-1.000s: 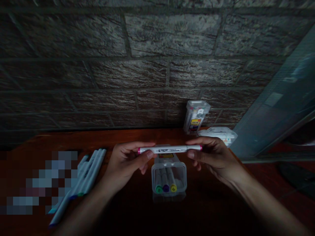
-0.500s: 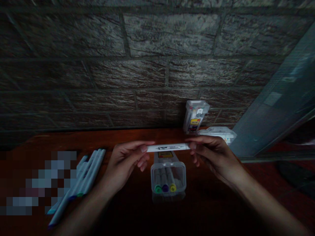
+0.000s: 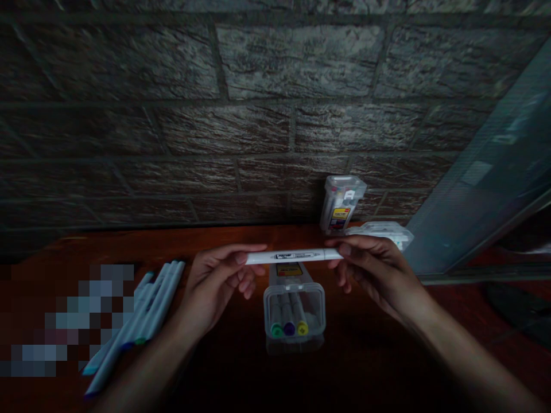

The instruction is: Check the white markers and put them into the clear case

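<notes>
A white double-ended marker (image 3: pixel 293 256) is held level between both hands above the dark wooden table (image 3: pixel 215 241). My left hand (image 3: pixel 215 284) pinches its left end between thumb and fingers. My right hand (image 3: pixel 379 272) pinches its right end the same way. Both coloured caps are hidden by my fingertips. Directly below the marker lies a clear plastic marker case (image 3: pixel 295 307) on its side, its open end toward me, with three markers inside showing green, purple and yellow caps.
Several loose white markers (image 3: pixel 146 310) lie on the table at the left beside a blurred patch. A clear marker box (image 3: pixel 342 203) stands upright against the brick wall, and another clear case (image 3: pixel 381 234) lies flat to its right. A glass panel (image 3: pixel 486 189) leans at the right.
The marker has risen slightly and been turned between my fingers. Its pink end caps, visible a second ago, are now covered by my fingertips.
</notes>
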`<state>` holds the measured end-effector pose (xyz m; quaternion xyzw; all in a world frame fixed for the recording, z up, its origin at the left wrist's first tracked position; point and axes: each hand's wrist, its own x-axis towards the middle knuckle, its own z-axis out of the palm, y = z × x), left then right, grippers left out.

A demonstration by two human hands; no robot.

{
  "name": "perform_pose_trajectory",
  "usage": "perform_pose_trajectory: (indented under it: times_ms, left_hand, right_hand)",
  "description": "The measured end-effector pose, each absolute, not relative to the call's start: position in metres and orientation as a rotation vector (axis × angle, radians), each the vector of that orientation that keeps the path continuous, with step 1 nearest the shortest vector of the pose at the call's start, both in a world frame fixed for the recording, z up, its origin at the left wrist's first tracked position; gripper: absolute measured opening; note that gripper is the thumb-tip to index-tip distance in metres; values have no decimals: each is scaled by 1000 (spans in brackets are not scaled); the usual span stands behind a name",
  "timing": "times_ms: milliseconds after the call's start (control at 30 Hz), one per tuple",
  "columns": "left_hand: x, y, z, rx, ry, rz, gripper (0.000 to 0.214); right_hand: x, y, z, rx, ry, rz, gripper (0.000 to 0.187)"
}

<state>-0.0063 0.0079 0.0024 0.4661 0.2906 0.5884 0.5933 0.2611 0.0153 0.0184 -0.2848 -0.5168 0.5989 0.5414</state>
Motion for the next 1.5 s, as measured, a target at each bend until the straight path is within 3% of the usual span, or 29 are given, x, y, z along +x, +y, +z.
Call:
perform_pose_trajectory:
  times_ms: [567, 1333, 1500]
  left_hand:
    - [-7, 5, 3, 1159, 601, 1391, 23]
    - [-7, 5, 11, 975, 656, 1383, 25]
    - [-8, 6, 11, 925, 661, 1369, 25]
  right_hand:
    - [265, 16, 17, -704, -1253, 1427, 23]
    - [266, 14, 24, -655, -1229, 1502, 12]
    - [269, 14, 22, -611, -1240, 1537, 22]
